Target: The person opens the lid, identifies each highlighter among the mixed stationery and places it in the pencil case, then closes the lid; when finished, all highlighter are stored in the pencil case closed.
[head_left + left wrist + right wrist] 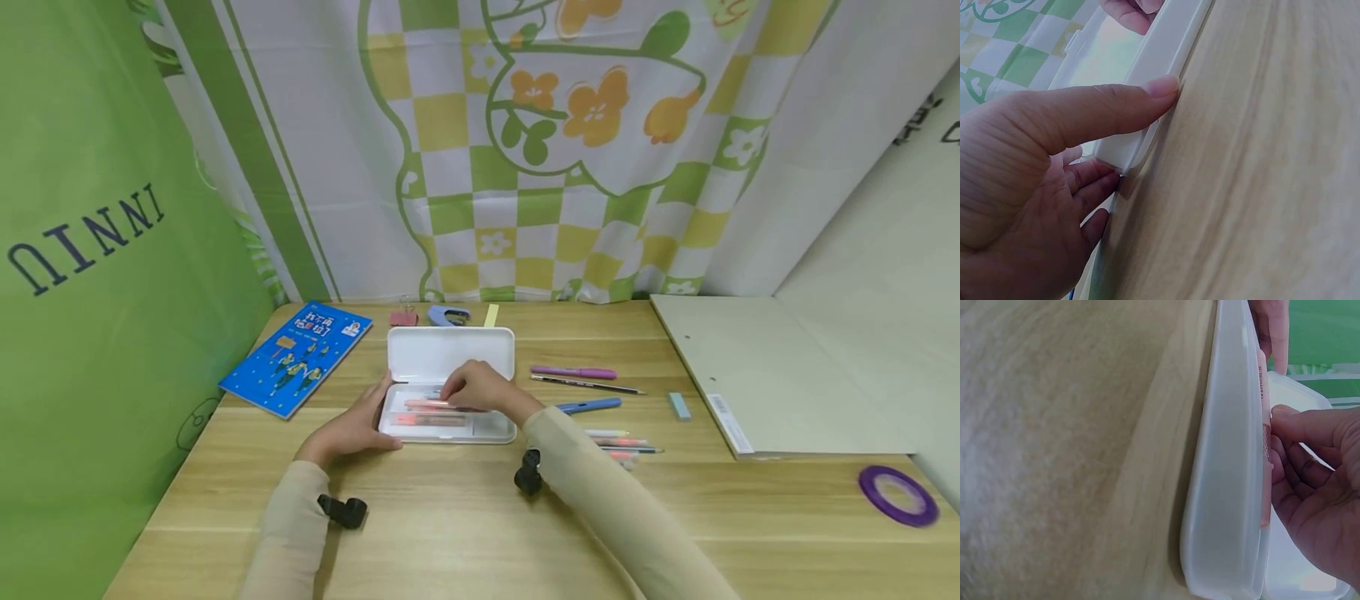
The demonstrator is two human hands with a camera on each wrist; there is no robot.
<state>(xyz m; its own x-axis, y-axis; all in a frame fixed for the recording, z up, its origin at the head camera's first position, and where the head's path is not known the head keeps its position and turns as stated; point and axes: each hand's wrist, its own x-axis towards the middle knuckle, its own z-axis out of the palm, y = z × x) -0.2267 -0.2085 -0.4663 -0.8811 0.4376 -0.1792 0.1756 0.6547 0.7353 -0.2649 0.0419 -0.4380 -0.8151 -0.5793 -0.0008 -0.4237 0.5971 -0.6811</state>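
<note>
I see my right hand (pixel 480 387) pinching a pink pen (pixel 429 404) into the open pencil case (pixel 450 354) mid-worktop; my left hand (pixel 352 427), fingers straight, steadies its left end. Next, I judge: let go, fetch another pen.

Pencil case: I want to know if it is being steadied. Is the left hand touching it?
Touching. The left wrist view shows the left hand with its thumb pressed flat along the pencil case edge, other fingers at its corner.
</note>
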